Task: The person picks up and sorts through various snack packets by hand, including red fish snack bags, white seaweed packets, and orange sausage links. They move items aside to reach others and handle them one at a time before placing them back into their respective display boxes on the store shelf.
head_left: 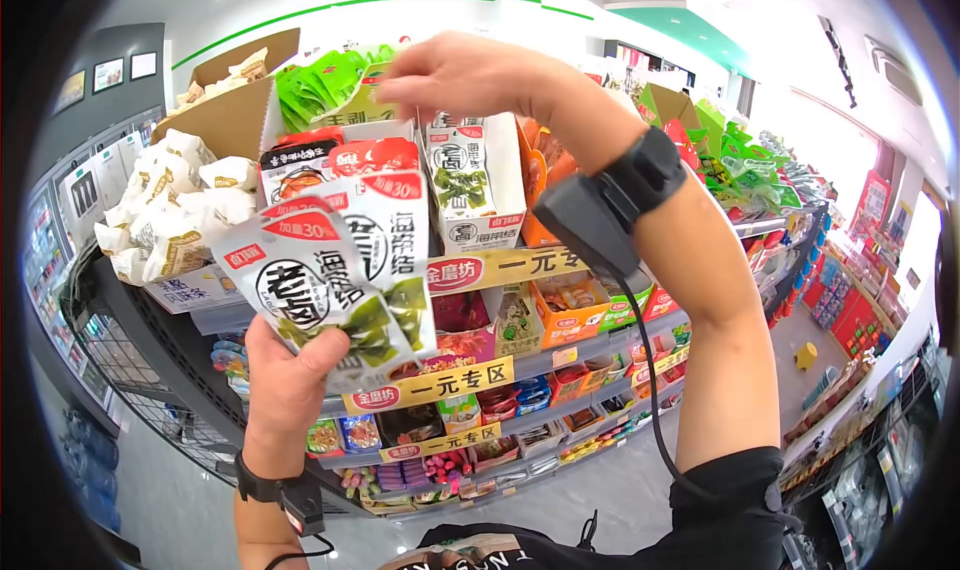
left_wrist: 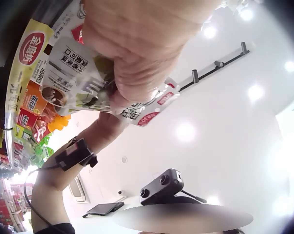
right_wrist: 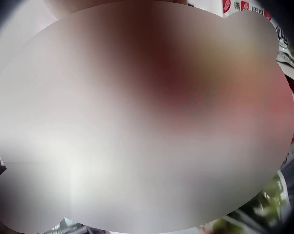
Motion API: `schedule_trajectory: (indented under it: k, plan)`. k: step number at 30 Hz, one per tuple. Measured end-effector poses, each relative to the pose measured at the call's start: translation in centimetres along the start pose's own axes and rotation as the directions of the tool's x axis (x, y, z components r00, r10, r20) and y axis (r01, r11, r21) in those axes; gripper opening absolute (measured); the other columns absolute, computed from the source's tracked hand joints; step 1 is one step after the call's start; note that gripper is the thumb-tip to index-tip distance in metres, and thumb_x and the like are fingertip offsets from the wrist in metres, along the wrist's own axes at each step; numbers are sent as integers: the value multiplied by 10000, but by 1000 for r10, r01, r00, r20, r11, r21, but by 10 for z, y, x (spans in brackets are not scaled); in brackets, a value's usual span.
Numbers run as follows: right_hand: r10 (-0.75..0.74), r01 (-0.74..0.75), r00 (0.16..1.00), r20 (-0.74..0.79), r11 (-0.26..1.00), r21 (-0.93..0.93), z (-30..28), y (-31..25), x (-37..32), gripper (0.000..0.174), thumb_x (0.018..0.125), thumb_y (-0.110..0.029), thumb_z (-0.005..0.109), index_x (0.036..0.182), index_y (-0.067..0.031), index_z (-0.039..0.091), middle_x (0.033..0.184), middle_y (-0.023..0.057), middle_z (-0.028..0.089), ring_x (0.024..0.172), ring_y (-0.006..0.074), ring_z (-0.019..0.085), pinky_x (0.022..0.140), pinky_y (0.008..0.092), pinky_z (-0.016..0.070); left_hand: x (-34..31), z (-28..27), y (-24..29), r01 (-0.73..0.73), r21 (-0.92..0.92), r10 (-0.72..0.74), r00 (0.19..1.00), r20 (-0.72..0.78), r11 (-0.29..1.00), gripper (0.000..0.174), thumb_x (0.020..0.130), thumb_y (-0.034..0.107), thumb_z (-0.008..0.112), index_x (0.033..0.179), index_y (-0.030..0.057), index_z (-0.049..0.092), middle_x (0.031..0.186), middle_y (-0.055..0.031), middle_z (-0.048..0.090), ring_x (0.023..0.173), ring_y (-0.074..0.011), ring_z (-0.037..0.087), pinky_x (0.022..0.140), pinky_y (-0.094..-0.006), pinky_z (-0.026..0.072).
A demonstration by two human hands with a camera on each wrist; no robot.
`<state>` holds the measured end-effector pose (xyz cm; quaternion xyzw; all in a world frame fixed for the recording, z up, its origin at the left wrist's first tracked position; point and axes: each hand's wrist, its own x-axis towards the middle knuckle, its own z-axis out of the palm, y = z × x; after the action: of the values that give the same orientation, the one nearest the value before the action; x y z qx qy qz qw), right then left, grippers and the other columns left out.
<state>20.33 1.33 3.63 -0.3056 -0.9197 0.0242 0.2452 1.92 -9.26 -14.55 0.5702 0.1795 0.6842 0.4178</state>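
Note:
Several white snack packets with red corners and green pictures fan out in the left hand, its thumb pressed over their front. From below, the left wrist view shows that hand gripping the packets. The right hand is raised over the top shelf, fingers stretched leftward above the display boxes, with nothing visible in it. Below it stands an upright box of similar packets. Red-topped packets stand in front of the green ones. Blur covers most of the right wrist view.
White-wrapped snacks are heaped at the left end of the rack. An orange box is right of the packet box. Lower shelves carry colourful boxes behind yellow label strips. Green packs lie farther right. A wire basket hangs at the left.

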Motion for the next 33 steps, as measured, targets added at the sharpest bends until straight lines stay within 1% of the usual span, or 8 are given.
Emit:
schedule_trajectory:
  k: [2, 4, 7, 16, 22, 27, 32, 33]
  plan:
    - [98, -103, 994, -38, 829, -549, 4, 48, 22, 220, 789, -145, 456, 895, -38, 616, 764, 152, 601, 686, 276, 569, 614, 331, 460, -5, -6, 0, 22, -24, -23, 998, -55, 999, 439, 675, 77, 700, 1049, -24, 493, 980, -78, 591, 871, -157, 577, 788, -283, 446]
    - [239, -198, 971, -12, 772, -605, 14, 77, 34, 187, 741, -88, 477, 832, -38, 633, 795, 154, 611, 721, 296, 578, 615, 342, 467, -10, -14, 2, 34, 2, -34, 997, -75, 999, 490, 676, 117, 714, 1075, -25, 468, 995, -81, 584, 879, -162, 577, 796, -289, 444]
    - [370, -257, 928, 50, 729, -634, 22, 91, 41, 204, 688, -46, 518, 854, -7, 630, 892, 168, 610, 830, 299, 591, 673, 374, 476, -15, -21, 3, 18, 7, -18, 996, -92, 1000, 545, 673, 154, 727, 1100, -21, 436, 1010, -81, 572, 896, -163, 570, 800, -285, 443]
    - [446, -362, 895, -21, 698, -618, 36, 92, 48, 233, 680, -65, 552, 897, -12, 618, 934, 138, 613, 872, 270, 596, 700, 356, 488, -24, -34, -4, 74, -16, -75, 988, -134, 997, 599, 676, 133, 717, 1153, -11, 386, 1047, -85, 550, 929, -169, 556, 819, -291, 434]
    - [352, -309, 932, -89, 640, -703, 51, 96, 40, 257, 663, -89, 560, 906, -39, 626, 922, 158, 612, 832, 278, 600, 686, 343, 491, -22, -29, -6, 78, -23, -80, 992, -98, 997, 627, 660, 158, 728, 1155, -12, 385, 1050, -85, 549, 928, -167, 554, 822, -291, 431]
    - [347, -313, 935, -71, 716, -624, 21, 94, 50, 243, 685, -88, 464, 829, 32, 618, 849, 202, 608, 805, 301, 597, 670, 372, 485, -18, -33, -6, 140, 6, -140, 990, 5, 990, 558, 630, 165, 746, 1076, -30, 472, 972, -75, 590, 875, -160, 577, 787, -279, 448]
    - [345, -454, 888, -305, 768, -452, -22, 56, 28, 228, 713, -185, 519, 832, -13, 609, 783, 186, 612, 704, 293, 608, 624, 351, 483, -12, -38, -5, 197, -24, -197, 980, 25, 980, 598, 609, 152, 749, 1097, -34, 459, 1001, -93, 583, 890, -174, 581, 797, -287, 450]
    - [243, -430, 883, -401, 761, -485, -30, 61, 26, 195, 726, -191, 528, 811, -32, 603, 754, 174, 608, 676, 296, 602, 604, 354, 478, -10, -43, -6, 184, -8, -183, 982, 34, 983, 610, 618, 159, 742, 1112, -38, 445, 1026, -99, 571, 908, -182, 575, 809, -294, 448]
